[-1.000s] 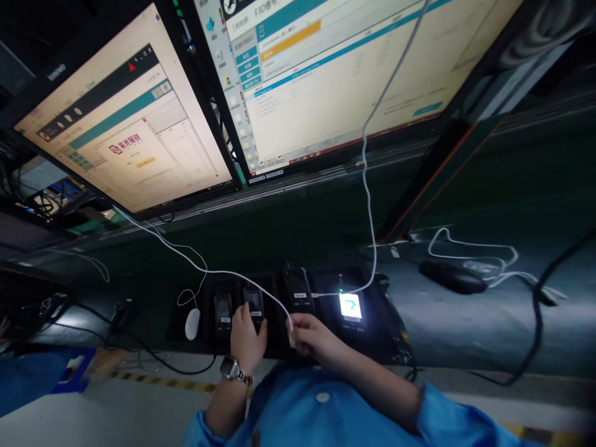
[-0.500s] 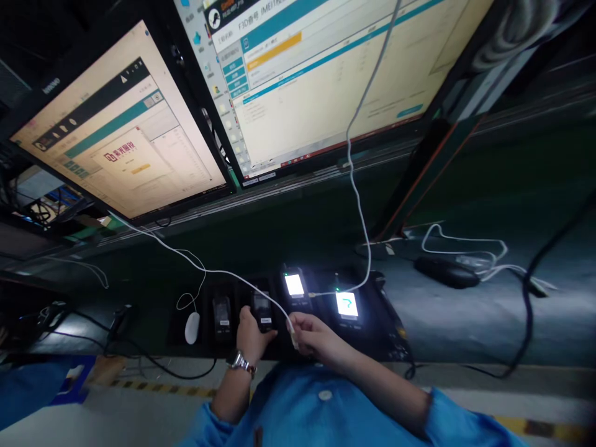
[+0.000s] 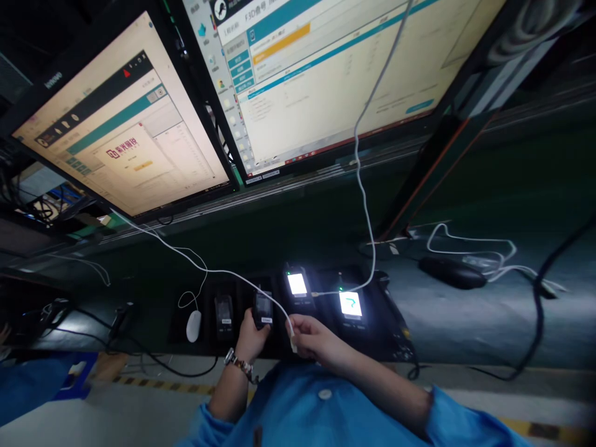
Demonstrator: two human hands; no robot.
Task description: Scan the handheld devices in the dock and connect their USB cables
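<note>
The left hand [image 3: 252,338] is closed around a small dark handset [image 3: 263,308], fingers wrapped about its lower end, a wristwatch [image 3: 236,362] on the wrist below. Just at its 3 o'clock, the right hand [image 3: 313,339] pinches the plug end of a white cable [image 3: 222,271] between thumb and fingertips; the plug hangs beside the handset (whether the two touch cannot be told). From the plug the cable runs toward 10 o'clock, up to the lower edge of the left monitor [image 3: 125,124].

The held handset stands among a row in a black tray [image 3: 391,323] on the desk [image 3: 465,323]. At its 9 o'clock is another dark handset [image 3: 224,309], and past that a white mouse [image 3: 193,325]. At 2 o'clock from the held one stands a handset with a lit screen [image 3: 297,284]; further toward 3 o'clock is a second lit handset [image 3: 351,304] with a second white cable [image 3: 365,205] plugged in at its left side, rising toward 12 o'clock across the right monitor [image 3: 335,68]. Well off at 3 o'clock a black mouse [image 3: 452,273] lies among loose white wire. Blue sleeves [image 3: 316,410] fill the bottom edge.
</note>
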